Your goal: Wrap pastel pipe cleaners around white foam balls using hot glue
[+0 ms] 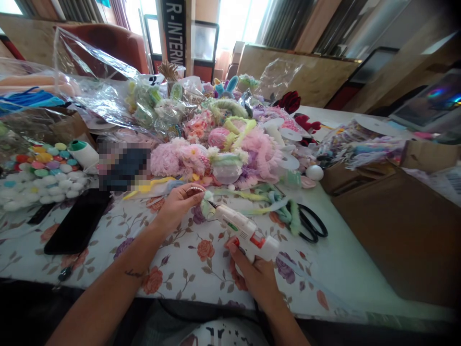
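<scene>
- Gripping a white-and-red plastic glue gun [236, 222], my right hand [255, 275] curls its fingers round the handle above the flower-printed white tablecloth [180, 254].
- My left hand [183, 201] pinches a thin white-beaded band [195, 188]; just beside it, a pale-green fluffy piece [206, 206] sits at the gun's dark nozzle [212, 204].

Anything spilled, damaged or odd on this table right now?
No spill or damage shows around the glue gun in the right hand. Odd: a pixelated patch beside the pink fluff obscures what lies there, and green fuzzy trim overlaps the scissors.
</scene>
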A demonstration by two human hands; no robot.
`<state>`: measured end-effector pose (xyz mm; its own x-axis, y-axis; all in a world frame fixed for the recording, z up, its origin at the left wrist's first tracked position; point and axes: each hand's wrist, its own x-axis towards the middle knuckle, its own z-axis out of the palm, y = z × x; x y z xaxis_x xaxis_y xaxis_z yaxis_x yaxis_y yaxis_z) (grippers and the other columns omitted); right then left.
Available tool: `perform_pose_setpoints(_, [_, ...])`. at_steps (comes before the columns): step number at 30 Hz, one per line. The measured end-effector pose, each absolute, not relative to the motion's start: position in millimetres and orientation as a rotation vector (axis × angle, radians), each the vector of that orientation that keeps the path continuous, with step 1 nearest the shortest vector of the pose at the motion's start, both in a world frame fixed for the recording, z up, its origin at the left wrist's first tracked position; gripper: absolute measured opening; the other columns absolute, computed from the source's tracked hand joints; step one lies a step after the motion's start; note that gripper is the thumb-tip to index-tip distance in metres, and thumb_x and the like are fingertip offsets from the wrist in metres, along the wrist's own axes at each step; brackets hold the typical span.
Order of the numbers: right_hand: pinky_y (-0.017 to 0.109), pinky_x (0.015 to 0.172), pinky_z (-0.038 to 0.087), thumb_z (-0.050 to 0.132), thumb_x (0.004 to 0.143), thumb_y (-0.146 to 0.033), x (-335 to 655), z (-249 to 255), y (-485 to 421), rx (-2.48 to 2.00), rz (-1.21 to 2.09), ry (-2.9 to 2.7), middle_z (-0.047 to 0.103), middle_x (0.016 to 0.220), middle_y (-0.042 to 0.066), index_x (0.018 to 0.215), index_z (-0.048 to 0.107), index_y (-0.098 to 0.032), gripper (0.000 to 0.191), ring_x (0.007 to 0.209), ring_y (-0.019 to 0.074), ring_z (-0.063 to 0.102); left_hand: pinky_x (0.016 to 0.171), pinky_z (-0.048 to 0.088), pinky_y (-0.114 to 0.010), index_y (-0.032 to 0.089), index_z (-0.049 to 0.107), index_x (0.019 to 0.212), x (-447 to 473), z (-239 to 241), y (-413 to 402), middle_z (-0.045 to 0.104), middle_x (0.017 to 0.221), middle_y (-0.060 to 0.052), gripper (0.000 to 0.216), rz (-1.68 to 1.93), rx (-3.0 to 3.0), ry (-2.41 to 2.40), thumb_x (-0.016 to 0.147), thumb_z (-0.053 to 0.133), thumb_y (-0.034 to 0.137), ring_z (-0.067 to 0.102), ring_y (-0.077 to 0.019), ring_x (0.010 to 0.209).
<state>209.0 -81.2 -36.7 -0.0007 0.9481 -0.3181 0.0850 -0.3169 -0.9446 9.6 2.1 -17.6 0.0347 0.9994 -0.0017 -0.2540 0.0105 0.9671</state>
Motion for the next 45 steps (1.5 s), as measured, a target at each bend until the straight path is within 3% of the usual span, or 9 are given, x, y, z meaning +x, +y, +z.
perform_pose_setpoints(6, [0.022,0.03,0.031,0.066,0.074,-0.062,210,-32,-82,-1.508,1.426,-1.139,0.05,0.04,-0.002,0.058,0.055,-0.018,0.048,0.029,0.0084,0.04,0.058,0.036,-0.023,0.015,0.069,0.079,10,-18,1,0.058,0.074,-0.002,0.025,1.284,1.041,0.993,0.072,0.077,0.037,0.046,-0.0104,0.064])
perform_pose_setpoints(21, [0.022,0.029,0.03,0.068,0.07,-0.061,206,-23,-81,-1.584,1.407,-1.029,0.054,0.045,-0.003,0.072,0.056,-0.019,0.043,0.03,0.0101,0.043,0.06,0.037,-0.023,0.014,0.069,0.081,8,-23,3,0.059,0.075,-0.003,0.025,1.279,1.065,0.987,0.074,0.075,0.037,0.048,-0.0117,0.065])
perform_pose_setpoints(31, [0.023,0.03,0.031,0.064,0.075,-0.061,210,-37,-81,-1.509,1.401,-1.2,0.055,0.045,-0.001,0.07,0.059,-0.018,0.044,0.03,0.0099,0.04,0.06,0.037,-0.024,0.015,0.068,0.079,8,-21,2,0.057,0.073,-0.002,0.024,1.282,1.065,1.0,0.075,0.075,0.038,0.046,-0.0116,0.064])
perform_pose_setpoints(41, [0.023,0.03,0.031,0.067,0.073,-0.061,207,-28,-82,-1.53,1.401,-1.081,0.054,0.046,-0.004,0.075,0.057,-0.02,0.043,0.031,0.0105,0.042,0.061,0.038,-0.023,0.015,0.067,0.077,9,-23,2,0.058,0.074,-0.001,0.025,1.311,1.044,0.974,0.074,0.076,0.038,0.047,-0.011,0.064])
perform_pose_setpoints(45, [0.022,0.031,0.029,0.067,0.073,-0.061,208,-32,-83,-1.547,1.402,-1.129,0.052,0.044,-0.003,0.068,0.056,-0.019,0.044,0.031,0.0096,0.041,0.062,0.038,-0.024,0.015,0.067,0.077,8,-24,3,0.058,0.075,-0.002,0.025,1.314,1.034,0.972,0.074,0.076,0.038,0.047,-0.0112,0.065])
